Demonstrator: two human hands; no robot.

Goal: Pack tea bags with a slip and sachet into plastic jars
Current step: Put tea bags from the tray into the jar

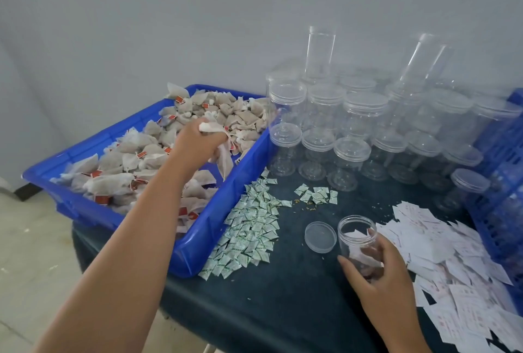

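A blue tray (pixel 195 250) on the left holds a heap of pale tea bags (pixel 127 165) with red tags. My left hand (pixel 198 140) reaches into it and is closed on a bunch of tea bags, some dangling below the fingers. My right hand (pixel 379 265) grips an open clear plastic jar (pixel 357 236) that stands on the dark table; a white slip shows inside it. Its clear lid (pixel 320 237) lies flat just left of it. A pile of small green-and-white sachets (pixel 249 228) lies beside the tray. White paper slips (pixel 452 253) are spread at the right.
Many lidded clear jars (pixel 365 131) stand in rows at the back of the table, two tall stacks rising behind them. A blue crate (pixel 501 182) with more jars sits at the far right. A few sachets (pixel 315 195) lie apart mid-table. Floor lies left of the table edge.
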